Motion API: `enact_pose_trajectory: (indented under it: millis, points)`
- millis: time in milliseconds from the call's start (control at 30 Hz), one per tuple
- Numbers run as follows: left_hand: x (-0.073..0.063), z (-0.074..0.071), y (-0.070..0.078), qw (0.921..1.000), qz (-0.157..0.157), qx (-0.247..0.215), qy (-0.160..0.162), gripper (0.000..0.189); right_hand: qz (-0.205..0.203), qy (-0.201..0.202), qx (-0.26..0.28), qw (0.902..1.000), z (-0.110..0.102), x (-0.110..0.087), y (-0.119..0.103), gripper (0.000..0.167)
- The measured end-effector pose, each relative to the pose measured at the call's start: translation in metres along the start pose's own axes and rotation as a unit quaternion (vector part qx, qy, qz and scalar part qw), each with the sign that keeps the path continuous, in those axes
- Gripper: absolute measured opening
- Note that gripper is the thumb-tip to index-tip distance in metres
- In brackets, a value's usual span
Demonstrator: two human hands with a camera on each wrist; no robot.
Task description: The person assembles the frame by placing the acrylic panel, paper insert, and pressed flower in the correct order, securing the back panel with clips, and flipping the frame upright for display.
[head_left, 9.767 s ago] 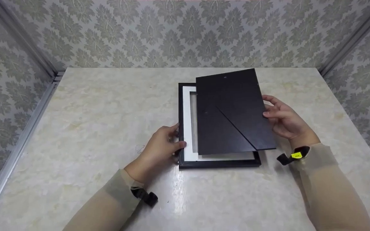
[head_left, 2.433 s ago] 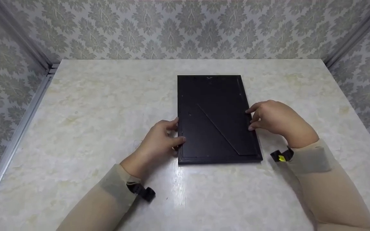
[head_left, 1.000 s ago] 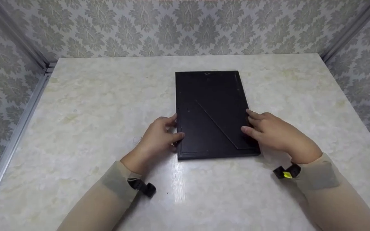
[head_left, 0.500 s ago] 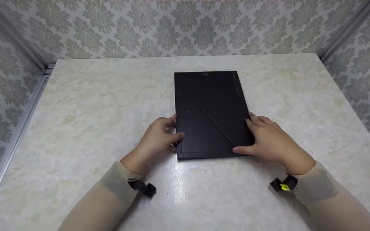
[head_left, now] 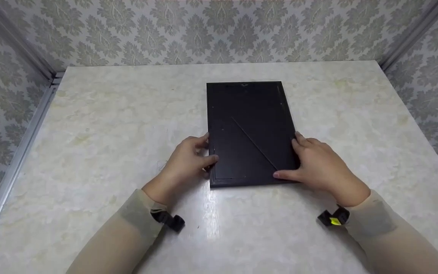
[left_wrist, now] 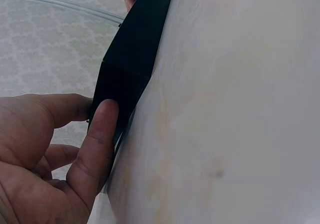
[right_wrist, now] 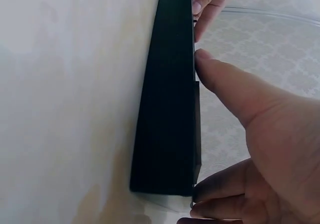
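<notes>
A black picture frame (head_left: 249, 133) lies back side up on the table, its backing board seated inside the border. A diagonal line on the board marks its stand leg. My left hand (head_left: 184, 160) grips the frame's left edge, thumb on top and fingers against the side. At the lower right corner, my right hand (head_left: 319, 163) holds the frame with its thumb on the back and its fingers along the right side. The left wrist view shows the thumb and fingers pinching the frame (left_wrist: 135, 43). The frame's front is hidden underneath.
The pale marbled table (head_left: 127, 102) stretches out around the frame. Patterned wall panels (head_left: 219, 34) stand behind it and at both sides, with metal rails at the corners. A small, faint transparent outline (head_left: 162, 165) shows on the table beside my left hand.
The backing board, earlier lifted in my right hand over the white mat, now sits in the frame. My right hand has slid down the right edge to the corner; my left hand keeps its grip.
</notes>
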State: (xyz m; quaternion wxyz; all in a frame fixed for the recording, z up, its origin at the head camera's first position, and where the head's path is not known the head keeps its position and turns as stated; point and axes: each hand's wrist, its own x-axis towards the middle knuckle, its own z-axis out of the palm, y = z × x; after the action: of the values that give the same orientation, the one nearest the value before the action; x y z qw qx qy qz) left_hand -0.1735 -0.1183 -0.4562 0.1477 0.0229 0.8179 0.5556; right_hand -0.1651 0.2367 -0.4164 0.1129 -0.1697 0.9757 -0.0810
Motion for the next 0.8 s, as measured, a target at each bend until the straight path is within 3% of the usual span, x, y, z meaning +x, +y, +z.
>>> enact_pose_trajectory:
  millis: [167,367,600,800]
  points:
    - [0.0003,0.0008,-0.0015,0.9999,-0.005,-0.013,-0.005,0.084,-0.015,0.024,-0.031,0.9991,0.0017,-0.0003,-0.0009,0.126]
    - [0.0001,0.0001,0.0003,0.9999,0.000,0.011,0.001,0.082,-0.030,0.046,-0.058,0.9968,0.0029,0.0005,-0.0014,0.122]
    - [-0.0007,-0.0017,0.0023,1.0000,-0.001,0.006,-0.006,0.082,-0.025,0.035,-0.061,0.9972,0.0014,0.0029,-0.0020,0.119]
    - [-0.0005,-0.0003,0.0029,0.9997,-0.019,-0.015,-0.008,0.084,-0.029,0.013,-0.023,0.9992,-0.0002,0.0030,0.0015,0.118]
